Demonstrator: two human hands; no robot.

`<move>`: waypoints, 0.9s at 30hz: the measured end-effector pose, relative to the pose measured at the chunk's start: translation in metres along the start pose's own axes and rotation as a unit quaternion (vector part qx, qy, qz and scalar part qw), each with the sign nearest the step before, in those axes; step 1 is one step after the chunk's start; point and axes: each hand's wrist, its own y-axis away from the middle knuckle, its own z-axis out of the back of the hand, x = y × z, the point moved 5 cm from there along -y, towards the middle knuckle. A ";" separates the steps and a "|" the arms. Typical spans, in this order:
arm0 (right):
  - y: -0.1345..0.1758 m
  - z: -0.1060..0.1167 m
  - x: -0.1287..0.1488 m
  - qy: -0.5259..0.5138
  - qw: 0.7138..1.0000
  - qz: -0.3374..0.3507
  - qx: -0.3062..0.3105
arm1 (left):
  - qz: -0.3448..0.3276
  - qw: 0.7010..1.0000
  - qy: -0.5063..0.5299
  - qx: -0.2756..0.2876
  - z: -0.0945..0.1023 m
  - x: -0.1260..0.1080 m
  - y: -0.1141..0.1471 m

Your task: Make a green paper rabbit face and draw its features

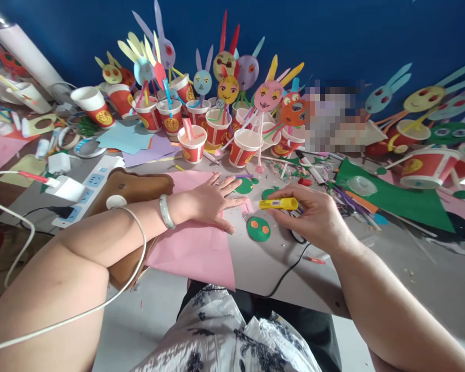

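Observation:
My left hand (214,200) is spread out over the pink paper (199,248), its fingertips reaching past the sheet's right edge. In my right hand (318,213) is a yellow glue stick (279,204), held sideways between thumb and fingers. Just below the glue stick lies a green paper disc (259,229) with two orange spots. A small pink paper piece (247,205) sits between my hands. Beyond my left fingertips is another green paper piece (245,185). Part of a pair of scissors (297,236) shows beneath my right hand.
Paper cups (246,147) carrying paper rabbit figures line the back by the blue wall. A power strip (91,188) and a brown bag (139,186) lie at left, with a white cable (101,305) across my left arm. Green card (395,199) and scraps cover the right.

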 end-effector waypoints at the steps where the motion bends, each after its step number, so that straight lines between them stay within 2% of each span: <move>1: 0.001 -0.005 -0.003 -0.005 1.000 0.010 -0.005 | 0.002 1.000 -0.004 0.008 0.000 -0.001 -0.001; 5: 0.002 -0.018 -0.008 0.019 0.998 0.065 0.005 | -0.003 1.000 -0.017 0.019 -0.002 -0.003 -0.002; 12: 0.004 -0.033 -0.004 0.114 0.973 0.197 0.032 | -0.045 0.997 -0.028 -0.051 -0.011 0.001 0.000; 18: 0.004 -0.039 -0.006 0.139 0.966 0.217 0.030 | -0.053 0.994 -0.037 -0.085 -0.015 0.003 0.002; 27: 0.004 -0.046 -0.006 0.157 0.958 0.233 0.060 | -0.063 0.993 -0.041 -0.089 -0.015 0.002 0.003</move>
